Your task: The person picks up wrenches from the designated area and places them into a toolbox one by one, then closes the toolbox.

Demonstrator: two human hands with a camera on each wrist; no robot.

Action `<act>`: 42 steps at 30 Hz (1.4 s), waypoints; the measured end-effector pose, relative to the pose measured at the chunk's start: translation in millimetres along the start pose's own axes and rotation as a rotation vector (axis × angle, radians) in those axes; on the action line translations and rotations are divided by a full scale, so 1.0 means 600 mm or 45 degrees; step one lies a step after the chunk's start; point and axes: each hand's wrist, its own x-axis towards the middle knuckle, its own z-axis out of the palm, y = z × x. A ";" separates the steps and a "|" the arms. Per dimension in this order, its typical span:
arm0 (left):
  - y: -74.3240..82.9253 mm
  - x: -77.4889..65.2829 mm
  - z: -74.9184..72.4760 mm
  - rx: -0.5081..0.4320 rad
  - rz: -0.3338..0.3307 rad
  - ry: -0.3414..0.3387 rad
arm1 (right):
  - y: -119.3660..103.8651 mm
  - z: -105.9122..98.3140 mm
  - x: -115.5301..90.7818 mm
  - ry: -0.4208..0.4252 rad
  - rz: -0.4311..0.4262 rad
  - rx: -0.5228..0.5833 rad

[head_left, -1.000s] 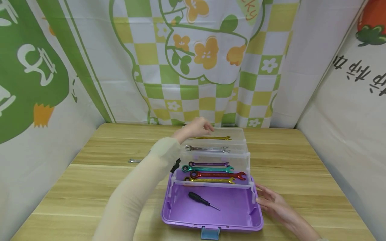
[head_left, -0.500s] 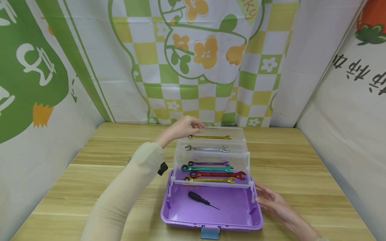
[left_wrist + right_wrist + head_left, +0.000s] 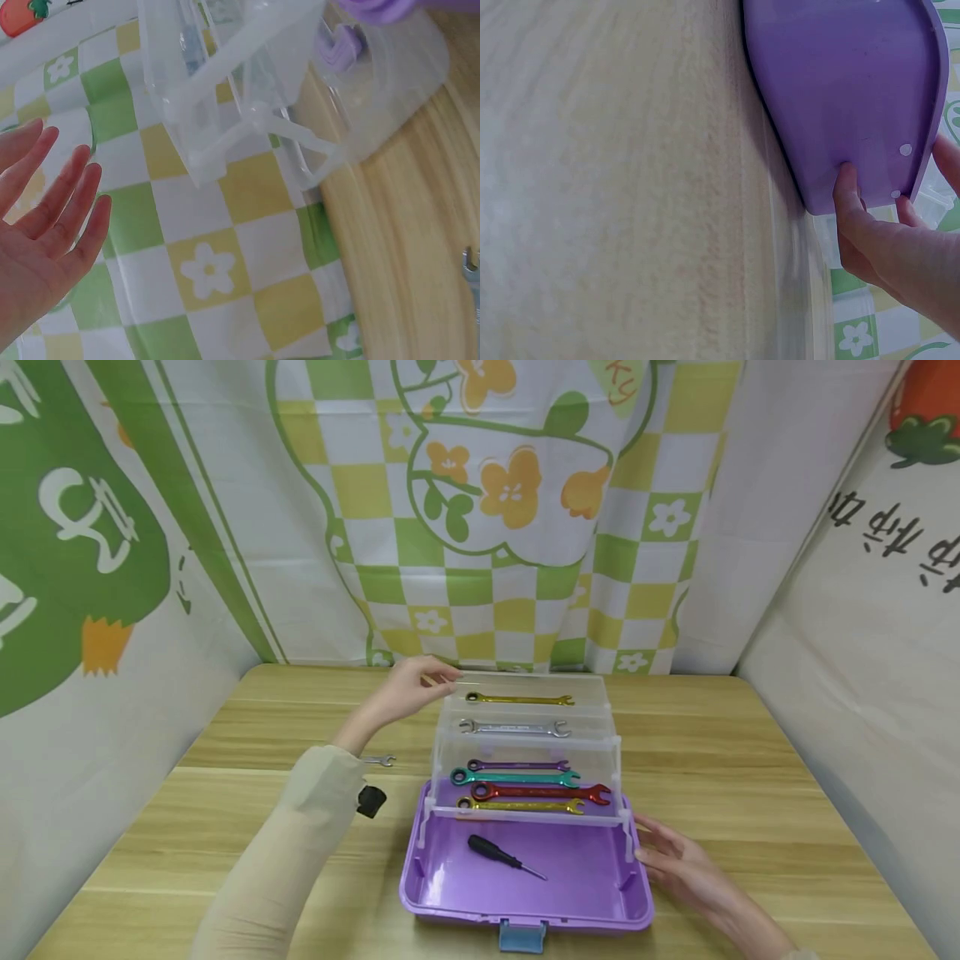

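My left hand (image 3: 408,689) is at the left end of the top clear tray (image 3: 540,683), its fingers spread and holding nothing in the left wrist view. A gold wrench (image 3: 520,700) lies on that tray, above a silver open-end wrench (image 3: 516,728). Lower down are purple (image 3: 519,766), teal (image 3: 517,777), red (image 3: 540,792) and yellow wrenches (image 3: 521,807). These trays fold out of a purple toolbox (image 3: 585,877). My right hand (image 3: 690,877) touches the box's right side; in the right wrist view one finger (image 3: 845,180) lies against the outer wall.
A black-handled screwdriver (image 3: 495,853) lies in the bottom of the box. On the wooden table (image 3: 735,760), a silver wrench (image 3: 380,761) is partly hidden behind my left forearm. A blue latch (image 3: 522,937) hangs at the front. Patterned curtains (image 3: 510,610) stand behind the table.
My left hand has moved left from above the top tray to its left edge, uncovering the gold wrench. My right hand has stayed at the box's side.
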 end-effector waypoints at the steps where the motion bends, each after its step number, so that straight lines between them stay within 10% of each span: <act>1: -0.004 -0.005 -0.001 -0.007 -0.016 0.018 | 0.000 0.000 0.000 0.001 0.002 -0.002; 12: -0.066 -0.057 -0.014 -0.082 -0.104 0.121 | -0.003 0.000 0.000 0.009 0.016 -0.022; 42: -0.195 -0.165 -0.013 -0.001 -0.382 0.047 | 0.000 0.000 0.002 0.011 0.000 0.001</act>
